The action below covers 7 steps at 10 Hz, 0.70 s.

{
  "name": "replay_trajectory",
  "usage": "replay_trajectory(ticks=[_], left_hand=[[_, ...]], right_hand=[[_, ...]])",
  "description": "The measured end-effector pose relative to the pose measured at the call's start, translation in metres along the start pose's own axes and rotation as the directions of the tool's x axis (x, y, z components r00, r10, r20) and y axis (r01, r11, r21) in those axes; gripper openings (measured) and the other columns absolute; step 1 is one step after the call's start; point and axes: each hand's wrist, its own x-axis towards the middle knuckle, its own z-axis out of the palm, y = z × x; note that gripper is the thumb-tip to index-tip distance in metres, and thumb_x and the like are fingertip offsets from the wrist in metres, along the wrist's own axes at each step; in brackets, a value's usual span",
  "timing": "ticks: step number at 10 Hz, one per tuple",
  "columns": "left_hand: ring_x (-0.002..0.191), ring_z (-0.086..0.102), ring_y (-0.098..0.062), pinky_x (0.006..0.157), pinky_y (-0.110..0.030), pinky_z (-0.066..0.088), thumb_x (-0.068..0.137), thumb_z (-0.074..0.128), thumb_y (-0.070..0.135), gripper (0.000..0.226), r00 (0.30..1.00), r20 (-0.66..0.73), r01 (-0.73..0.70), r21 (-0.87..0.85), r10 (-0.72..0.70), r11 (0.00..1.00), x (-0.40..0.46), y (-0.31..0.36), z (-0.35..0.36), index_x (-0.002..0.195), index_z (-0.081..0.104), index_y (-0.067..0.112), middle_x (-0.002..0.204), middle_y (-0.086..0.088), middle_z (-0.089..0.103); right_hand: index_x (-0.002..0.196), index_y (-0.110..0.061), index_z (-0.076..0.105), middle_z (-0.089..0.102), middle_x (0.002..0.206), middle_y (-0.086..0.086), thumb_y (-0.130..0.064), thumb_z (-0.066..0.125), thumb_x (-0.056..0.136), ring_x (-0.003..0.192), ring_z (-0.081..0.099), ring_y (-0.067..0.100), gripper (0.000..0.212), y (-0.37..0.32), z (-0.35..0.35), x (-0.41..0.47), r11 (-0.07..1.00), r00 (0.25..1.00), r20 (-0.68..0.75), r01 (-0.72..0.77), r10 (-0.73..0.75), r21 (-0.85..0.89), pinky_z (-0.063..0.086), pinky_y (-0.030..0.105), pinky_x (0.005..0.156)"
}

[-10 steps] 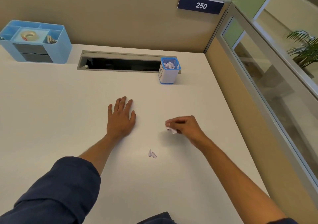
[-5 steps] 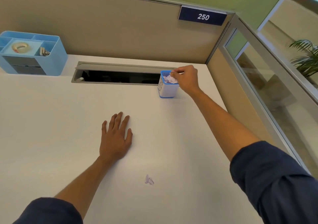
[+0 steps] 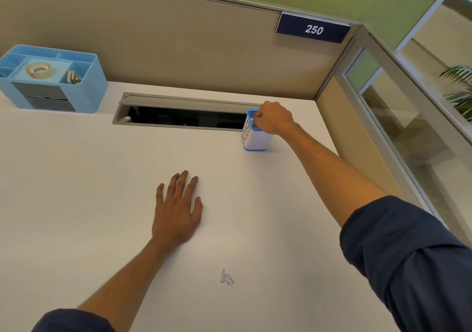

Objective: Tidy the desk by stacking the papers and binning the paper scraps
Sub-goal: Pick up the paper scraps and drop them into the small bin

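Two hands show in our view. Our left hand (image 3: pixel 177 213) lies flat on the white desk (image 3: pixel 63 191) at the centre of the frame, fingers straight and slightly spread. Our right hand (image 3: pixel 274 120) sits over the mouth of the small blue-rimmed bin (image 3: pixel 255 140) at upper right, fingers curled; whether they hold anything we cannot tell. One paper scrap (image 3: pixel 226 278) lies on the desk low in the frame, well apart from both hands. A blue organiser (image 3: pixel 51 81) stands at upper left.
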Motion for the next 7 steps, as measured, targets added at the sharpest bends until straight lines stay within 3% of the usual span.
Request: replay_trajectory(ticks=[2, 3, 4, 5, 6, 7], left_hand=[[0.149, 0.016, -0.019, 0.121, -0.048, 0.008, 0.094, 0.023, 0.044, 0.061, 1.000, -0.001, 0.001, -0.010, -0.001, 1.000, 0.000, 0.002, -0.002, 0.150, 0.034, 0.024, 0.161, -0.001, 0.023], [0.149, 0.017, -0.019, 0.121, -0.049, 0.009, 0.094, 0.022, 0.044, 0.061, 1.000, 0.001, 0.000, -0.010, 0.000, 1.000, 0.000, 0.003, -0.004, 0.150, 0.034, 0.023, 0.161, -0.001, 0.024], [0.149, 0.017, -0.020, 0.121, -0.049, 0.009, 0.094, 0.022, 0.044, 0.061, 1.000, 0.005, -0.001, -0.005, 0.001, 1.000, 0.000, 0.003, -0.005, 0.150, 0.034, 0.023, 0.161, -0.001, 0.024], [0.149, 0.017, -0.020, 0.120, -0.049, 0.008, 0.093, 0.021, 0.045, 0.062, 1.000, 0.010, 0.001, -0.010, -0.001, 1.000, -0.001, 0.004, -0.006, 0.150, 0.034, 0.022, 0.161, -0.002, 0.024], [0.149, 0.016, -0.020, 0.120, -0.048, 0.007, 0.092, 0.020, 0.045, 0.063, 1.000, 0.021, 0.005, -0.008, -0.005, 1.000, -0.001, 0.004, -0.007, 0.150, 0.033, 0.022, 0.161, -0.002, 0.023], [0.149, 0.015, -0.020, 0.120, -0.049, 0.008, 0.092, 0.018, 0.045, 0.064, 0.999, 0.033, 0.003, 0.000, -0.003, 1.000, -0.001, 0.005, -0.008, 0.150, 0.032, 0.022, 0.161, -0.002, 0.023]], right_hand=[[0.105, -0.015, 0.071, 0.069, 0.111, 0.006, -0.023, 0.053, 0.094, 0.095, 0.064, 0.022, 0.023, -0.001, -0.009, -0.032, 0.981, 0.954, -0.298, 0.039, 0.020, 0.191, 0.041, 0.028, 0.064], [0.103, -0.021, 0.070, 0.069, 0.108, 0.001, -0.026, 0.060, 0.090, 0.090, 0.063, 0.014, 0.018, 0.007, -0.002, -0.071, 0.921, 0.937, -0.349, 0.116, 0.023, 0.372, 0.043, 0.026, 0.063], [0.096, -0.023, 0.072, 0.071, 0.097, -0.003, -0.029, 0.064, 0.085, 0.079, 0.063, 0.011, 0.015, 0.015, 0.016, -0.107, 0.883, 0.944, -0.330, 0.174, -0.023, 0.436, 0.051, 0.030, 0.067], [0.087, -0.025, 0.073, 0.072, 0.086, -0.008, -0.029, 0.068, 0.081, 0.073, 0.065, 0.010, 0.009, 0.026, 0.053, -0.166, 0.866, 0.978, -0.206, 0.137, -0.041, 0.481, 0.055, 0.034, 0.076], [0.089, -0.023, 0.074, 0.072, 0.087, -0.008, -0.028, 0.070, 0.081, 0.074, 0.066, 0.009, 0.010, 0.031, 0.075, -0.201, 0.855, 0.994, -0.104, 0.086, -0.038, 0.512, 0.055, 0.035, 0.078], [0.102, -0.027, 0.072, 0.070, 0.097, -0.012, -0.037, 0.069, 0.083, 0.083, 0.063, 0.003, 0.022, 0.031, 0.095, -0.254, 0.885, 0.991, 0.083, 0.059, -0.109, 0.462, 0.052, 0.027, 0.084]])
